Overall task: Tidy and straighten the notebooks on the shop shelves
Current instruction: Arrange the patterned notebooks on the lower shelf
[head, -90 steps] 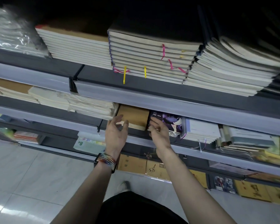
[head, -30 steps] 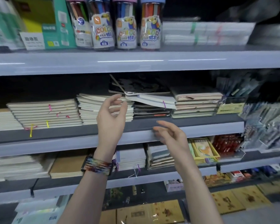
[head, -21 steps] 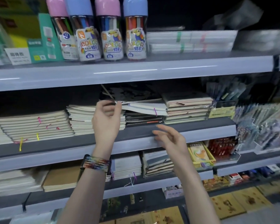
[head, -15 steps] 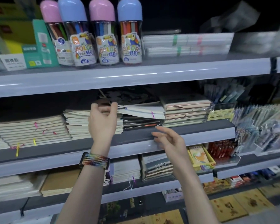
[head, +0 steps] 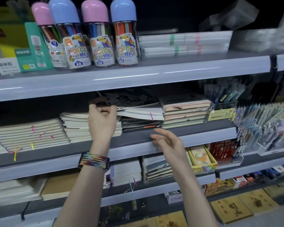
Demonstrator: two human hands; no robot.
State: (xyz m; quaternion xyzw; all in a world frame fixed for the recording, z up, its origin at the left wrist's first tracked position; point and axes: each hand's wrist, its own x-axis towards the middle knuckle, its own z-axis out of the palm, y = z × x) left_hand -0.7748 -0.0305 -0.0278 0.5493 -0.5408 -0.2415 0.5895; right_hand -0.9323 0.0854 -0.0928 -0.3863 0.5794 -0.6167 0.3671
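Though unclear, left hand [head: 102,123] on notebook [head: 140,112]

Cream notebooks [head: 75,126], a rainbow wristband [head: 93,160], tube caps [head: 94,11] 2 pink, 2 blue.

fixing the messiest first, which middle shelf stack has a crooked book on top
The dark stack right of the left hand: a white notebook lies tilted on it.

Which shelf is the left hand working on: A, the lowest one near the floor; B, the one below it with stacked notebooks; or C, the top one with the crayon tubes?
B: the left hand curls its fingers round the edge of a dark-covered notebook on the shelf just under the crayon tubes.
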